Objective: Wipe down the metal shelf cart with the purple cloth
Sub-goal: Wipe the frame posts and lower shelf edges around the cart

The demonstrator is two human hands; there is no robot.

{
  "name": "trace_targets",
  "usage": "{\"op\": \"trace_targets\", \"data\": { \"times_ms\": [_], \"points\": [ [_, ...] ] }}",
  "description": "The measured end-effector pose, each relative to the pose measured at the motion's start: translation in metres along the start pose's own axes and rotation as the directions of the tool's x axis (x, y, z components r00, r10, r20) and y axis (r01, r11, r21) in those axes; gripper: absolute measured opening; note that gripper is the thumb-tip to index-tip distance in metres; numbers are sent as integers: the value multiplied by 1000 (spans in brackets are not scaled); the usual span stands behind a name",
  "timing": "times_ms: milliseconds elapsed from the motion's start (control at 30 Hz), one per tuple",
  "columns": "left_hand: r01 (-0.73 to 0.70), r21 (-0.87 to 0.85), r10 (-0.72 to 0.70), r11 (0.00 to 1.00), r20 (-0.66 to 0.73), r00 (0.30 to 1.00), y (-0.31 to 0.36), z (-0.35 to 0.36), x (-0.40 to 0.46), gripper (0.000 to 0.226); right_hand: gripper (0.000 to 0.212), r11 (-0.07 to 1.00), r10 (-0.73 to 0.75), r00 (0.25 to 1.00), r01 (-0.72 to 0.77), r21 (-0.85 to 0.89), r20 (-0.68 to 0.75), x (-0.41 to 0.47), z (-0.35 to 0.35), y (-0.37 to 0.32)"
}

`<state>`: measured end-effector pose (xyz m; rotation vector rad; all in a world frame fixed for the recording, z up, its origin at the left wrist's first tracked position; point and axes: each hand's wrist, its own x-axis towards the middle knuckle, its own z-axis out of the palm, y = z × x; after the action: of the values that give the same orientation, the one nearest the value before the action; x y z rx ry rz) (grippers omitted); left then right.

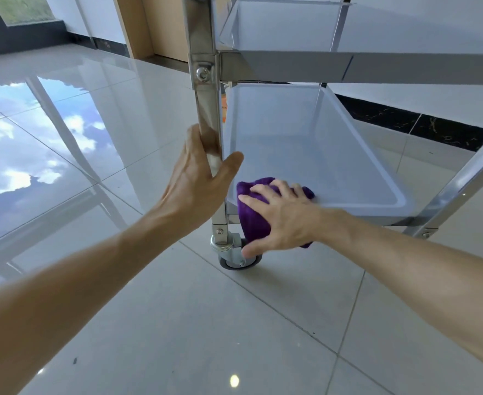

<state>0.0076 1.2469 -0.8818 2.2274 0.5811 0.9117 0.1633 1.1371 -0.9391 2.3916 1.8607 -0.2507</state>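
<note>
**Cloth pressed on the bottom shelf corner**

Two bare forearms reach in from the lower edge over the glossy tiled floor (pixel 177 323). The left hand (pixel 197 178) is wrapped around the front left post (pixel 206 109) of the metal cart, thumb on the right side of the post and fingers curled behind it. The right hand (pixel 280 218) lies flat, fingers spread, on top of the purple cloth (pixel 253 220), pressing it down rather than gripping it; its thumb hangs down in front of the wheel (pixel 236 260).

The cloth is bunched and draped over the near left corner of the bottom shelf (pixel 306 143), part on the shelf's rim and part hanging down the front edge, just beside the post. The shelf is a shallow tray with a raised rim, and the rest of its surface is bare. Above it is the middle shelf (pixel 291 29), joined to the post by a bracket with a bolt (pixel 202 73). A second post (pixel 462 181) slants up at the right. The floor mirrors sky and clouds on the left.
</note>
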Motion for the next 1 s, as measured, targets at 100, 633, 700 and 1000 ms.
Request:
{"op": "trace_targets", "data": {
  "times_ms": [100,633,700,1000],
  "points": [
    [64,-17,-63,998,43,997,-3,2,-1,23,97,995,-13,999,17,103,-36,4,10,-2],
    [18,46,-22,999,75,997,-11,-2,-3,23,76,965,-127,955,56,-257,-269,-33,23,40],
    [14,53,-19,999,80,997,-10,-1,-4,23,74,959,-108,948,20,-281,-298,-57,26,66],
    [21,27,-23,999,68,997,-10,3,-3,21,76,950,-67,966,-15,-311,-251,-3,30,-13]
  ]
}}
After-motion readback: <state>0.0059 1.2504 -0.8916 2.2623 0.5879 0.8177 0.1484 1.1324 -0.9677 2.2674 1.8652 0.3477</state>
